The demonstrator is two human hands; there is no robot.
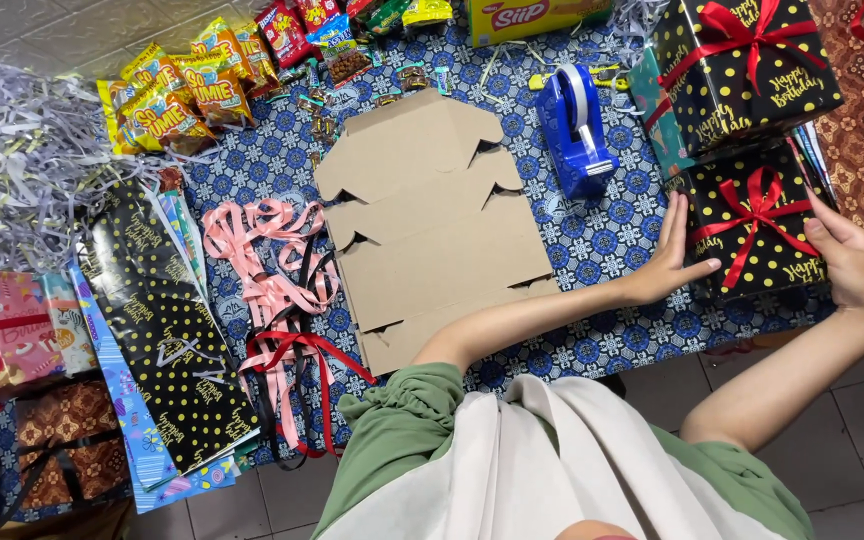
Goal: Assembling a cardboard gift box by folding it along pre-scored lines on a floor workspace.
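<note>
counts: we see two wrapped black gift boxes at the right, one flat cardboard blank, one tape dispenser, one heap of ribbon, one pile of shredded paper, a cluster of snack packets (too overlapped for us to count).
near gift box (752, 225): the one we hold. Sits on the right end of the patterned cloth (592, 250), right at the cloth's near edge, just below the far gift box (742, 65) and touching or nearly touching it.
look: black paper with yellow dots and yellow script, red ribbon crossed over the top with a bow near the centre.
axis: box top looks roughly square, so we can't call a long axis. Top face points up at the camera; edges sit slightly skewed to the cloth edge.
left hand (667, 260): fingers spread flat against the box's left side, thumb lying on the top face. Pressing, not clenched.
right hand (852, 265): open palm cupped on the box's right side, thumb over the top edge. The box is squeezed between our two palms.
cardboard blank (427, 225): unfolded brown carton, flat, mid-cloth, well left of the box.
tape dispenser (577, 130): blue, between blank and boxes.
ribbon (272, 270): pink and red loops, left of the blank.
shredded paper (22, 150): pale heap, far left.
snack packets (187, 85): yellow and red, top left.
</note>
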